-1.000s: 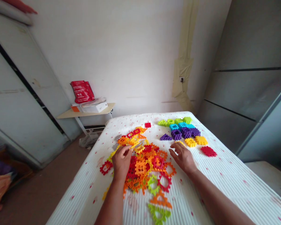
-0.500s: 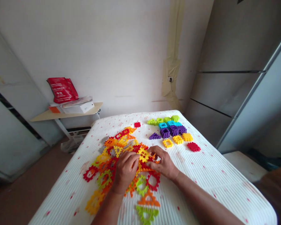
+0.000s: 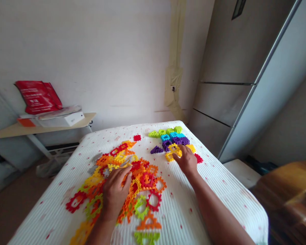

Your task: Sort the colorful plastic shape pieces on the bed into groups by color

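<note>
My right hand (image 3: 187, 159) grips a yellow square building tile (image 3: 175, 149) with a window-like grid between thumb and fingers. It is above the yellow tiles at the right of the table, partly covering them; whether the held tile touches them I cannot tell. Over the mixed pile rests my left hand (image 3: 116, 187), thumb and fingers slightly apart, with nothing visible in it. Beneath and around it spread red, orange, yellow, green and grey interlocking tiles. A red ring-shaped tile (image 3: 153, 200) and a green one (image 3: 141, 207) lie at the pile's near right side.
Sorted groups stand at the far right: green tiles (image 3: 177, 129), blue tiles (image 3: 165, 137), and purple tiles (image 3: 167, 145). One red tile (image 3: 137, 137) lies alone farther back. A side table (image 3: 88, 119) bears a white box and a red bag (image 3: 39, 97). A refrigerator (image 3: 219, 98) stands right.
My right hand has carried the yellow window tile from the pile rightward to the yellow group. My left hand has let go of that tile and stays over the pile. The view has turned right.
</note>
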Motion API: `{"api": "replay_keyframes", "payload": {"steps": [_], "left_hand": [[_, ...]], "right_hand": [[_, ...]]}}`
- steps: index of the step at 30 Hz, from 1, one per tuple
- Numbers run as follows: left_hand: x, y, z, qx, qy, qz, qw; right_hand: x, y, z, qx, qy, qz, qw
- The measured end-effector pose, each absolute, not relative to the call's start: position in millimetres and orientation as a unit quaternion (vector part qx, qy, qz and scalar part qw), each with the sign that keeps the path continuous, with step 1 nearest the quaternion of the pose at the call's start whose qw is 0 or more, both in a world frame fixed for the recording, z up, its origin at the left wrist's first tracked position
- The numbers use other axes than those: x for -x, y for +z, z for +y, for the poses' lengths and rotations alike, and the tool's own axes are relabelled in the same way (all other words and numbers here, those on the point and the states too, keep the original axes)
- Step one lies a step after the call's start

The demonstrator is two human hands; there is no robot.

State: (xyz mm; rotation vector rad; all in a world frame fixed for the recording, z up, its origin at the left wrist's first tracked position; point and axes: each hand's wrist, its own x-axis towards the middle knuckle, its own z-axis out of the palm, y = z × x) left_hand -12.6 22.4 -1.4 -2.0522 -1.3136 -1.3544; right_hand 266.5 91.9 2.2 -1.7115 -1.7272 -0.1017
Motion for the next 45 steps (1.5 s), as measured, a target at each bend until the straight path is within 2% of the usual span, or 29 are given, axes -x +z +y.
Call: {"api": "replay_keyframes", "payload": {"steps": [4, 12, 40, 45], "left_hand": [[16.3, -2.6, 23.6, 0.726, -0.483, -0.462, 0.159], [12.3, 0.5, 23.9, 0.721, -0.496, -0.456, 0.163], [13.0, -2.1, 25.4, 0.72, -0.492, -0.464, 0.158], [13.3, -1.8, 24.3, 0.715, -0.49, -0.475, 0.15]], "right_hand": [[-293.8, -7.2, 106.2, 0.742, -0.048, -0.615, 0.262], [-292.8, -13.4, 109.7, 0.76, -0.047, -0.611, 0.218], [-288.9, -16.7, 113.9, 0.758, -0.017, -0.621, 0.199], [-284.2, -8.5, 108.6, 0.719, -0.046, -0.643, 0.258]]}}
